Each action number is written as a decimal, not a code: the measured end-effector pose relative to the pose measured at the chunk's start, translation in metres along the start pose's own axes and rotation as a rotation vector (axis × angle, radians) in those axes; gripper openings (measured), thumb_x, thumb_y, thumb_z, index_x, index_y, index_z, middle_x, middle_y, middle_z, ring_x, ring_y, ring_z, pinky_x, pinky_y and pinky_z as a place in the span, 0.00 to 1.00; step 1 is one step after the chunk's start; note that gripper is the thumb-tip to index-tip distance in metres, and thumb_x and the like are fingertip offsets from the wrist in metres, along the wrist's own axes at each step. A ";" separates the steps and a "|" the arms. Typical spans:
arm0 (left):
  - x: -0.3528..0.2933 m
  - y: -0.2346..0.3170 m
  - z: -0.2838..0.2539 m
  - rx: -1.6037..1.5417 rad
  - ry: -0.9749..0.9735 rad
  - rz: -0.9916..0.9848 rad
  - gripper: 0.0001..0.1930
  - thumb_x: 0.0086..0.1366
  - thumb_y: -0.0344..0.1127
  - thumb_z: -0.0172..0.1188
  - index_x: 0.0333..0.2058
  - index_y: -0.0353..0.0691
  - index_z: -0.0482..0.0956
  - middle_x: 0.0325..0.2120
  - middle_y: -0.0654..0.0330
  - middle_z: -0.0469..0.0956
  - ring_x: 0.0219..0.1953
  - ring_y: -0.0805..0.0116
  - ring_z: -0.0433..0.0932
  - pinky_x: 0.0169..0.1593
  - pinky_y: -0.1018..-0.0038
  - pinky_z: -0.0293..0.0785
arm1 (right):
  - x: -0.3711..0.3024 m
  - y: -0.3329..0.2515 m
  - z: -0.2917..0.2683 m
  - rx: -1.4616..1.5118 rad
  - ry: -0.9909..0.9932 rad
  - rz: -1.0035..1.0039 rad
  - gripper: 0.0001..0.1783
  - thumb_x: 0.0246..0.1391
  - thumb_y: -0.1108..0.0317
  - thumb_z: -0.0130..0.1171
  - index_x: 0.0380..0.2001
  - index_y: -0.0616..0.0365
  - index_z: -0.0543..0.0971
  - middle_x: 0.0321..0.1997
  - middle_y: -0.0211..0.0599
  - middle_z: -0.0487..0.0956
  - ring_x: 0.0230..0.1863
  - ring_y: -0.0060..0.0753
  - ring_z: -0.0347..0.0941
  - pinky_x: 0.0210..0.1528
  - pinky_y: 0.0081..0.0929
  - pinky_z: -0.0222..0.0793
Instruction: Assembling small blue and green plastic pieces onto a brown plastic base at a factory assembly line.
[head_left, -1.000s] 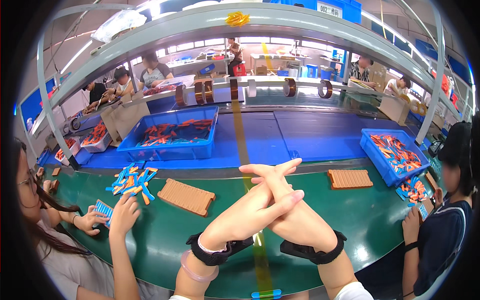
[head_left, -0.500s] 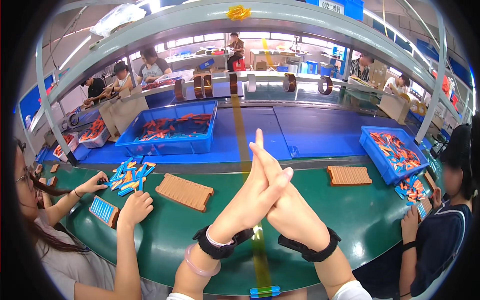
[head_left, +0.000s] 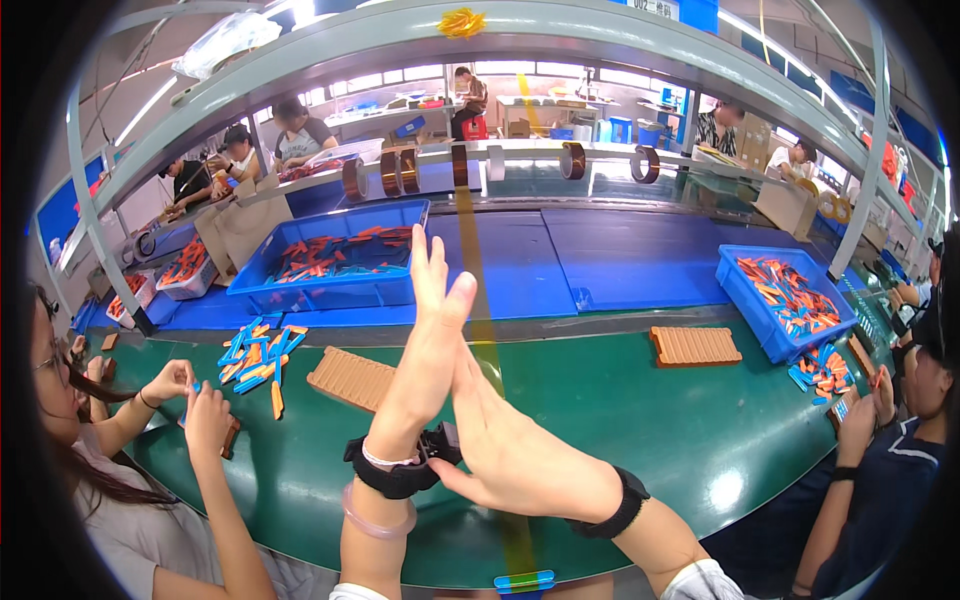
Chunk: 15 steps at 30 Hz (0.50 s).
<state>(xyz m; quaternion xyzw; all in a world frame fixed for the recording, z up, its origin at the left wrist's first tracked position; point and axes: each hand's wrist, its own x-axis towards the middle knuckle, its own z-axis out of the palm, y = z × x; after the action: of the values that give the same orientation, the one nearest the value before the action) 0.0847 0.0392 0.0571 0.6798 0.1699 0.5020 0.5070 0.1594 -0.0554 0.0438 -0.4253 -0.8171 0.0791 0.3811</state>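
Note:
Above the green table (head_left: 620, 425), my left hand (head_left: 422, 345) stands upright with its fingers stretched out and nothing in it. Against its heel and wrist presses my right hand (head_left: 520, 440), fingers straight, its thumb by the black band (head_left: 395, 478) on my left wrist. The right fingertips are partly hidden behind the left hand. A brown ridged tray (head_left: 340, 378) lies just left of my hands, its right end covered by my left hand. Farther right is another brown ridged tray (head_left: 695, 346). Small blue pieces (head_left: 524, 581) lie at the near table edge.
A pile of blue and orange strips (head_left: 250, 365) lies left, near a co-worker's hands (head_left: 205, 410). Blue bins (head_left: 330, 297) of such pieces stand at the far left and right, with another pile (head_left: 825, 372) by a second co-worker. Tape rolls (head_left: 573, 160) hang on a bar.
Both my hands have moved left. My right hand has slid down from the left fingers to the left wrist. The left co-worker's hands have come closer together, and the right co-worker's hands have risen.

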 end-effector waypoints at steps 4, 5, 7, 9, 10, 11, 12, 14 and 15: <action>-0.005 0.011 0.018 -0.027 0.104 0.000 0.32 0.62 0.52 0.35 0.61 0.48 0.36 0.61 0.52 0.39 0.63 0.56 0.37 0.60 0.55 0.38 | 0.002 0.001 -0.005 0.159 -0.035 -0.036 0.52 0.43 0.64 0.56 0.55 0.79 0.30 0.60 0.72 0.29 0.64 0.62 0.26 0.64 0.42 0.34; -0.002 -0.001 0.013 -0.116 0.096 0.068 0.31 0.62 0.51 0.34 0.60 0.45 0.40 0.61 0.52 0.41 0.63 0.57 0.39 0.60 0.57 0.39 | 0.002 0.003 -0.005 0.157 -0.034 -0.032 0.52 0.43 0.64 0.56 0.55 0.79 0.30 0.60 0.72 0.29 0.64 0.62 0.26 0.64 0.42 0.34; -0.001 -0.007 0.016 -0.225 0.177 0.163 0.30 0.61 0.49 0.31 0.59 0.38 0.49 0.60 0.52 0.46 0.62 0.60 0.45 0.60 0.63 0.41 | 0.002 0.005 -0.006 0.457 -0.084 0.011 0.57 0.45 0.53 0.56 0.56 0.70 0.26 0.61 0.65 0.24 0.64 0.60 0.18 0.64 0.45 0.26; -0.002 -0.006 0.018 -0.264 0.199 0.152 0.30 0.61 0.49 0.31 0.59 0.39 0.48 0.60 0.52 0.47 0.62 0.60 0.45 0.60 0.63 0.41 | 0.002 0.004 -0.002 0.395 -0.063 -0.008 0.58 0.44 0.48 0.56 0.57 0.67 0.26 0.62 0.62 0.23 0.64 0.58 0.17 0.63 0.46 0.24; -0.005 -0.003 0.019 -0.302 0.224 0.144 0.30 0.62 0.49 0.31 0.59 0.40 0.48 0.60 0.52 0.47 0.62 0.60 0.45 0.60 0.64 0.41 | 0.003 0.002 0.000 0.333 -0.045 -0.029 0.60 0.44 0.44 0.55 0.57 0.65 0.25 0.62 0.60 0.23 0.64 0.56 0.15 0.62 0.48 0.22; -0.007 -0.001 0.021 -0.298 0.229 0.146 0.30 0.62 0.49 0.31 0.59 0.40 0.48 0.60 0.52 0.47 0.62 0.60 0.45 0.60 0.64 0.41 | 0.003 -0.001 -0.001 0.336 -0.048 -0.034 0.60 0.44 0.44 0.55 0.57 0.65 0.25 0.62 0.60 0.23 0.64 0.56 0.15 0.62 0.48 0.22; -0.010 0.000 0.024 -0.400 0.225 0.090 0.30 0.62 0.50 0.30 0.59 0.41 0.48 0.60 0.53 0.48 0.62 0.60 0.45 0.60 0.64 0.40 | 0.002 -0.003 -0.003 0.252 -0.043 -0.007 0.61 0.41 0.46 0.59 0.58 0.65 0.26 0.63 0.57 0.23 0.64 0.53 0.16 0.63 0.45 0.24; -0.012 -0.006 0.028 -0.533 0.138 -0.019 0.30 0.62 0.51 0.30 0.60 0.42 0.45 0.61 0.54 0.42 0.63 0.59 0.39 0.62 0.62 0.33 | 0.001 0.003 -0.009 0.163 -0.036 0.034 0.63 0.39 0.48 0.62 0.58 0.65 0.26 0.64 0.55 0.24 0.65 0.49 0.17 0.64 0.42 0.25; -0.013 -0.011 0.035 -0.525 0.162 -0.003 0.30 0.63 0.52 0.29 0.60 0.42 0.44 0.61 0.54 0.41 0.64 0.60 0.38 0.62 0.62 0.32 | 0.002 0.008 -0.014 0.177 -0.039 0.038 0.62 0.40 0.46 0.61 0.58 0.65 0.27 0.64 0.53 0.24 0.65 0.49 0.17 0.64 0.41 0.24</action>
<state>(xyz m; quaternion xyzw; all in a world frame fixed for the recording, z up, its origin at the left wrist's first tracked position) 0.1117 0.0160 0.0413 0.4825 0.0752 0.5808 0.6513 0.1737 -0.0515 0.0511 -0.4037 -0.8060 0.1665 0.3996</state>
